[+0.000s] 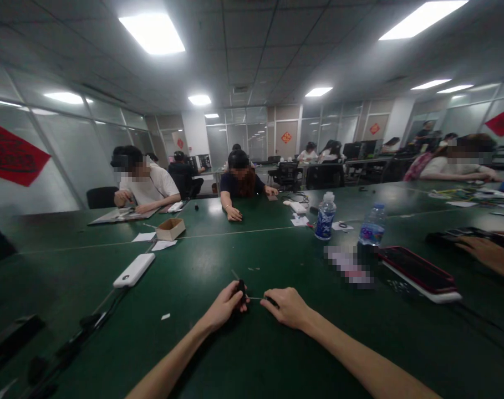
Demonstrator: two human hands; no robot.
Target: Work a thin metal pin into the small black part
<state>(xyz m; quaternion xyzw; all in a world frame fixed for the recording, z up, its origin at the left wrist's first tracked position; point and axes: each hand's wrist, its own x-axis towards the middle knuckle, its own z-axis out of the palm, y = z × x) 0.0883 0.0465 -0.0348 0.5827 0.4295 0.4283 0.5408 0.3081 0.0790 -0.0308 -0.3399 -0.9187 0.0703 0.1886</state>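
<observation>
Both forearms reach forward over the green table (243, 354), and the two hands are near each other, low above its surface. The left hand (222, 307) is curled, with thumb and fingers pinching a small black part (241, 287) just over the table. The right hand (289, 307), knuckles upward, pinches a thin rod (255, 298) (its dark end sits at the fingertips) which points toward the black part. A white power bank (134, 270) lies well apart on the left, a red-cased phone (418, 271) on the right

left hand (223, 306): pinches black part (241, 287) | right hand (290, 308): holds thin rod (260, 299)
</observation>
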